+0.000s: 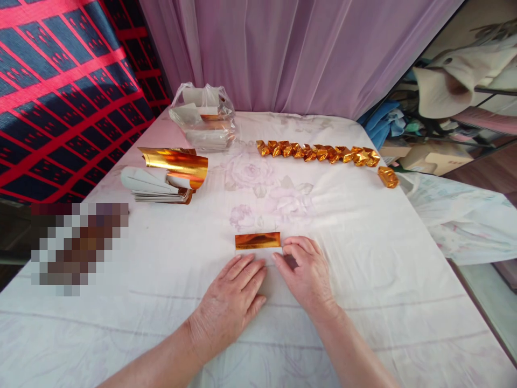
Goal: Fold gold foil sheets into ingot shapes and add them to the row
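Note:
A sheet of gold foil paper lies on the white flowered cloth, its far edge folded over so a gold strip shows above the white back. My left hand lies flat on the sheet's near left part, fingers spread. My right hand presses the sheet's right side, its fingertips at the end of the gold fold.
A stack of gold foil sheets curls up at the left. A row of folded gold pieces runs across the back, one more piece at its right end. A plastic bag with more paper sits at the far left. Curtain behind.

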`<state>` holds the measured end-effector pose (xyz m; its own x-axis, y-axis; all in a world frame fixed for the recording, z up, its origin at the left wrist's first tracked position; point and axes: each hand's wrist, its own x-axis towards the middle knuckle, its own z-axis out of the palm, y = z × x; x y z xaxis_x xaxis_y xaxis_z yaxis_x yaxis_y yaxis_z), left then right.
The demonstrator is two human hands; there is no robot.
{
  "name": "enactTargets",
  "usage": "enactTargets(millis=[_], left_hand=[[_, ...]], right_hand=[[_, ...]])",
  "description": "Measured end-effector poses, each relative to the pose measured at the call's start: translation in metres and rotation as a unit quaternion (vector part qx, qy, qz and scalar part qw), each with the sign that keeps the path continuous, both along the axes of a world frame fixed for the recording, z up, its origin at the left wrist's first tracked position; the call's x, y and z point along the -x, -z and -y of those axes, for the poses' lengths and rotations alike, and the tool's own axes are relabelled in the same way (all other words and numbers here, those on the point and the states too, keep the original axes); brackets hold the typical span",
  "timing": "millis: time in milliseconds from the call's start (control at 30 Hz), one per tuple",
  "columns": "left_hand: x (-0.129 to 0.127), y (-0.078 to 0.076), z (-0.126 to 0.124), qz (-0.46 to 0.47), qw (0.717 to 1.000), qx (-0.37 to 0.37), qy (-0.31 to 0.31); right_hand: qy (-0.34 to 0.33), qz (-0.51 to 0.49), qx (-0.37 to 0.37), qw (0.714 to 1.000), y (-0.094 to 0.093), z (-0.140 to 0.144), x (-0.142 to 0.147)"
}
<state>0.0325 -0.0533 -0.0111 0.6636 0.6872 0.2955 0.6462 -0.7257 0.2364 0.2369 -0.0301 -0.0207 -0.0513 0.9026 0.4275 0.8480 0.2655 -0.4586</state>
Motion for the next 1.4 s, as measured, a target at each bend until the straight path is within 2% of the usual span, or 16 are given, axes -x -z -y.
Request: enactTargets(millis=[833, 1400], left_hand=[[-0.0007, -0.0013, -0.0009, -0.008, 1.0, 0.001, 0.005], [-0.0012, -0.0012, -0.0007, -0.006, 1.0, 0.02, 0.002]], right_hand=[[0.012, 0.006, 0.011, 1.0, 0.0027, -0.0005, -0.0019], [-0.005, 0.025, 0.016, 1.0, 0.002, -0.0009, -0.0028]])
